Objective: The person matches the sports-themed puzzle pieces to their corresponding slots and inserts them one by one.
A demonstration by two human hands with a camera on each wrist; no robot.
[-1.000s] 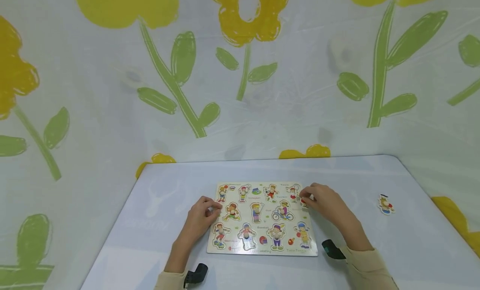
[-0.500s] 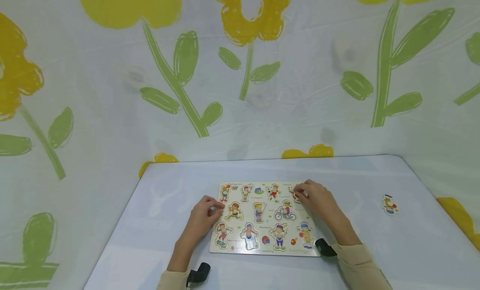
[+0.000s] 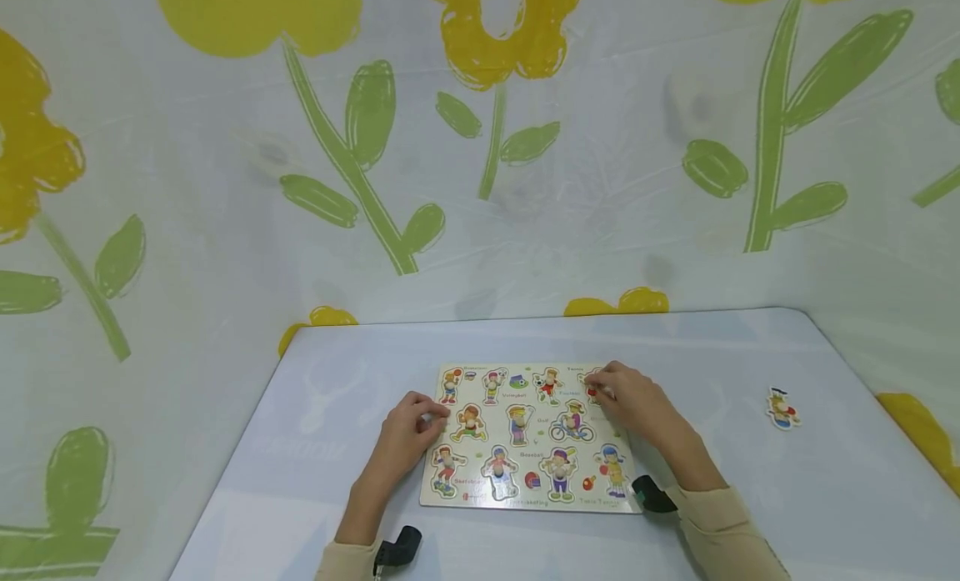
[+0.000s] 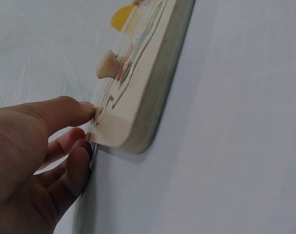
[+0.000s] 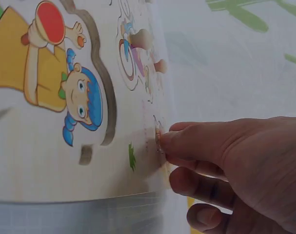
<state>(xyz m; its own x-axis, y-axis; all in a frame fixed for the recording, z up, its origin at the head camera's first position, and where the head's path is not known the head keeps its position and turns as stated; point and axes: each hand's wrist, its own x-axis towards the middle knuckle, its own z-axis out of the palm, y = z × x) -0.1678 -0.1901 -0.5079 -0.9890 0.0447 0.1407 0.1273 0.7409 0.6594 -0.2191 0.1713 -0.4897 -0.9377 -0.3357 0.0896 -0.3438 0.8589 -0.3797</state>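
Note:
A wooden peg puzzle board (image 3: pixel 491 431) lies on the table, its cut-outs filled with small sports figures. At its left edge my left hand (image 3: pixel 408 435) holds the board; in the left wrist view the thumb (image 4: pixel 74 113) rests on its face and the fingers curl at the edge. My right hand (image 3: pixel 637 402) pinches a small figure puzzle piece (image 3: pixel 592 392) at the board's upper right, mostly covered by the fingers. The right wrist view has thumb and forefinger low against the board. Nearest that wrist camera is a blue-haired table tennis figure (image 5: pixel 84 97).
A loose puzzle piece (image 3: pixel 782 408), a figure with a dark hat, lies on the white table (image 3: pixel 712 356) to the right. A flower-printed curtain (image 3: pixel 600 231) stands behind the table and at its sides. Both wrists wear dark cameras.
My right hand has shifted left from the board's right edge onto its upper right part, carrying the puzzle piece, and then nearly stops. The left hand stays at the board's left edge.

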